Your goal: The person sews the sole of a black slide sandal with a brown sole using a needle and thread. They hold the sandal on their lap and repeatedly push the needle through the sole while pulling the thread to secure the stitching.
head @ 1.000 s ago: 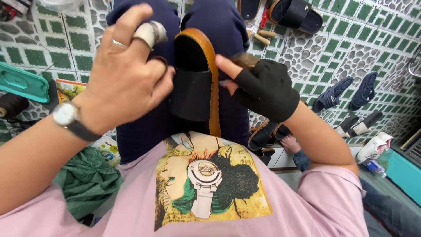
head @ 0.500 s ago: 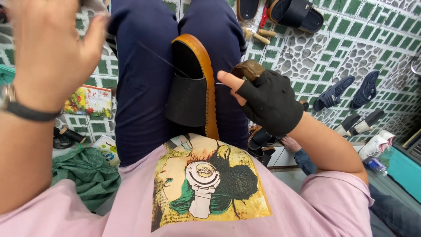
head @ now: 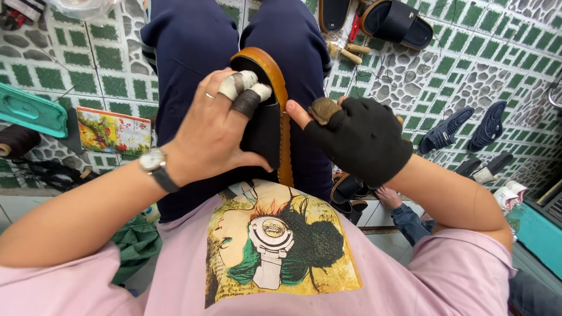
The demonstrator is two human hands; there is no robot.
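Sitting over a green-and-grey patterned tile floor (head: pixel 410 76), legs in dark blue trousers (head: pixel 193 52) stretched out ahead. Resting on the lap between the thighs, a sandal (head: pixel 275 117) with a tan sole edge and black strap, standing on its side. Gripping the black strap with the left hand (head: pixel 211 137), taped fingers (head: pixel 237 85) curled tight over the top, wristwatch (head: pixel 153 161) on. Pressing the right hand (head: pixel 357 137), in a black fingerless glove, against the tan edge, thumb out, fingers bent; can't tell if pinching anything. Lying off to the side: teal tray (head: pixel 32 111), spare sandals (head: pixel 398 23), dark blue shoes (head: pixel 462 126).
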